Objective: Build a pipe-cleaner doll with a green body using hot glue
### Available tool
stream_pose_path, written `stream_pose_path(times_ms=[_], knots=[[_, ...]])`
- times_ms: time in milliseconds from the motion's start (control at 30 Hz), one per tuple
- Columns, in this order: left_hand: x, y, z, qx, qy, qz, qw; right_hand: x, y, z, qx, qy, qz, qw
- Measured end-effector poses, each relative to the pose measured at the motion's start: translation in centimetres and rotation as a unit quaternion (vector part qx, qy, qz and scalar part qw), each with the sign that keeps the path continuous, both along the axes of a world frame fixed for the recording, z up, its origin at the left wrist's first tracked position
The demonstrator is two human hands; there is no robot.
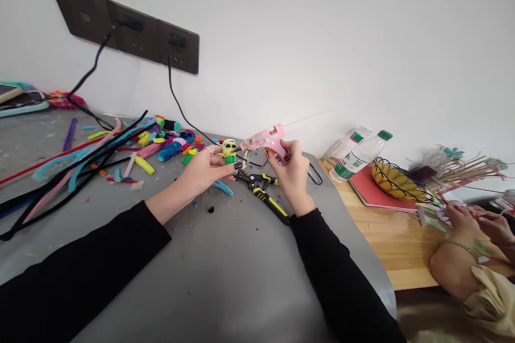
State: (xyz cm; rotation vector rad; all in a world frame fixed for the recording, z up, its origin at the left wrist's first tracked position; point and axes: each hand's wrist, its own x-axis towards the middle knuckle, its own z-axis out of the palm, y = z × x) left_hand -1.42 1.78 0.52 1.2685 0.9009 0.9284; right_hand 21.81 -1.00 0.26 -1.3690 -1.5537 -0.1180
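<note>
My left hand (pixel 207 167) is closed on a small pipe-cleaner figure (pixel 229 146), pale yellow on top with black spots and green below. The fingers of my right hand (pixel 293 174) wrap around the handle of a pink glue gun (pixel 263 140). Its nozzle points left and meets the upper part of the figure; whether it touches I cannot tell. Below the two hands lie black and yellow wire pliers (pixel 267 203) on the grey mat. A short blue pipe-cleaner piece (pixel 222 187) rests under my left hand.
Pipe cleaners (pixel 76 163) and rolled colourful pieces (pixel 173 147) spread over the grey mat (pixel 225 278) at left. Black cords run to a wall socket (pixel 148 37). Right, on a wooden table (pixel 396 257), are bottles (pixel 354 161), a yellow basket (pixel 396 185) and another person's hands (pixel 462 228).
</note>
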Motion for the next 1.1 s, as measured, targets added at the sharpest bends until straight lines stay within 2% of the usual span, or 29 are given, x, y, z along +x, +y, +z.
stream_pose_path(times_ms=[567, 767, 933, 1033, 1100], knots=[[-0.1, 0.0, 0.1, -0.019, -0.006, 0.006, 1.0, 0.2, 0.1, -0.2, 0.018, -0.019, 0.001, 1.0], [-0.1, -0.1, 0.1, -0.028, -0.001, 0.008, 1.0, 0.3, 0.3, -0.3, 0.082, -0.088, 0.001, 0.993], [-0.1, 0.0, 0.2, -0.054, -0.002, 0.009, 0.999, 0.4, 0.1, 0.4, 0.146, -0.156, 0.01, 0.977], [-0.2, 0.1, 0.3, -0.063, -0.01, 0.017, 0.998, 0.7, 0.1, 0.8, 0.151, -0.161, 0.006, 0.975], [-0.2, 0.1, 0.4, -0.067, -0.018, 0.023, 0.997, 1.1, 0.3, 0.7, 0.134, -0.142, -0.024, 0.98]])
